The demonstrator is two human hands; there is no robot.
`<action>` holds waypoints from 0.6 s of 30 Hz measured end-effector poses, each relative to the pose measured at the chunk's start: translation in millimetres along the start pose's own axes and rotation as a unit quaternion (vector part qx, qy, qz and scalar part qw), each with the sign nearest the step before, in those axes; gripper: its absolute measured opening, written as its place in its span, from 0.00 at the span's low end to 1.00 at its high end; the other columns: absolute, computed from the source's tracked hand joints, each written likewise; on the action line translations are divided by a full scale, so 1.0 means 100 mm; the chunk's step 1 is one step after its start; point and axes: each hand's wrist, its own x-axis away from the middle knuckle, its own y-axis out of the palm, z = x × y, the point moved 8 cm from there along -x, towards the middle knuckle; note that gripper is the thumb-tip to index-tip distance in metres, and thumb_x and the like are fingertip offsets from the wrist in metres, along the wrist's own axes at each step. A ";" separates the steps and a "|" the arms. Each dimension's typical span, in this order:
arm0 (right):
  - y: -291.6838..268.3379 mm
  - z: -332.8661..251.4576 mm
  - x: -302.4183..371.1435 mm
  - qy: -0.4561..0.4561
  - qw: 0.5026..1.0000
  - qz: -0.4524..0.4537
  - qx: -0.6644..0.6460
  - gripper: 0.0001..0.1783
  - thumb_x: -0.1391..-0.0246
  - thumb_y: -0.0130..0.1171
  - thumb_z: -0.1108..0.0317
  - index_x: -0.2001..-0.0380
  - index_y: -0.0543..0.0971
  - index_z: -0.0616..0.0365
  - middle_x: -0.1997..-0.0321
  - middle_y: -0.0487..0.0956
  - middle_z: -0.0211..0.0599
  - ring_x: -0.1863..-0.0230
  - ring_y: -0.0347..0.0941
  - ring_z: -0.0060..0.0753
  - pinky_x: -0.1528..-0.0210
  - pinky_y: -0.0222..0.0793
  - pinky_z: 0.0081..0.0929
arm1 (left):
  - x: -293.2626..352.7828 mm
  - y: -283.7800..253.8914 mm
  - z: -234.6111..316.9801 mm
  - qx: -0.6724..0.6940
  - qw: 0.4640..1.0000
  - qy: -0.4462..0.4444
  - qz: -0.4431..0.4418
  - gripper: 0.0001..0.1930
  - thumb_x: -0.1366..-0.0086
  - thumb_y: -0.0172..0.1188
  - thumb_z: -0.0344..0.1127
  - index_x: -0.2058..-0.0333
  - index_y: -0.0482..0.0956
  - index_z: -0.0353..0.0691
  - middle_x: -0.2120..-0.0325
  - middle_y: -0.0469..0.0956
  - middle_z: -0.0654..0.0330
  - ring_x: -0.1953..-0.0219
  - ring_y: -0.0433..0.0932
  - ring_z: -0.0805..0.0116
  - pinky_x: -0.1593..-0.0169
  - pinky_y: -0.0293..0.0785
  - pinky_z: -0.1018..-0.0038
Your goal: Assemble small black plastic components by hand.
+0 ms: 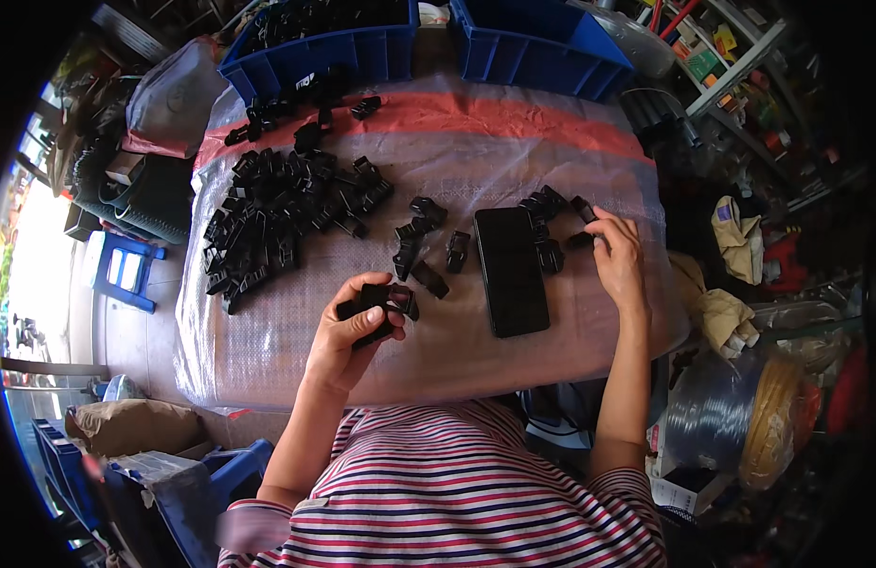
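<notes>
My left hand [351, 331] is closed around black plastic buckle-like pieces [400, 300]; the palm hides part of them, so their number is unclear. At the right side of the table, my right hand [620, 257] has its thumb and index finger apart. Its fingertips are close to two small black pieces [583, 209], and I cannot tell whether they touch. Between my hands a black smartphone [512, 275] lies flat, with a cluster of black pieces [550, 254] along its right edge. Several loose pieces [429, 279] lie left of the phone.
A large pile of similar black pieces [277, 204] covers the table's left side. At the far edge stand a blue bin [362, 57] filled with black parts and another blue bin [542, 66]. The table [438, 364] has a woven plastic cover. A blue stool [125, 272] stands left, wrapped spools [722, 417] right.
</notes>
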 end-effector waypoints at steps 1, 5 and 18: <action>0.00 0.15 0.04 0.110 0.992 0.022 -0.049 0.05 0.53 0.56 0.76 0.70 0.72 0.62 0.68 0.76 0.42 0.65 0.72 0.45 0.61 0.67 0.34 | 0.00 0.00 -0.01 -0.002 1.000 -0.003 0.003 0.23 0.46 0.63 0.30 0.51 0.67 0.39 0.58 0.73 0.48 0.67 0.76 0.66 0.62 0.74 0.69; 0.28 0.17 0.13 0.190 0.981 0.021 0.022 0.14 0.54 0.61 0.65 0.67 0.71 0.61 0.71 0.75 0.48 0.71 0.72 0.49 0.67 0.67 0.39 | -0.01 0.03 -0.03 0.005 1.000 0.002 -0.002 0.23 0.46 0.62 0.28 0.50 0.68 0.37 0.58 0.74 0.47 0.65 0.76 0.64 0.61 0.73 0.69; 0.27 -2.08 0.05 -0.137 0.932 -0.047 -0.333 0.19 0.61 0.65 0.78 0.61 0.77 0.60 0.61 0.79 0.41 0.63 0.74 0.38 0.61 0.71 0.27 | 0.12 0.10 0.03 -0.104 0.994 0.001 -0.013 0.21 0.44 0.62 0.28 0.51 0.71 0.35 0.65 0.77 0.58 0.65 0.75 0.73 0.61 0.72 0.79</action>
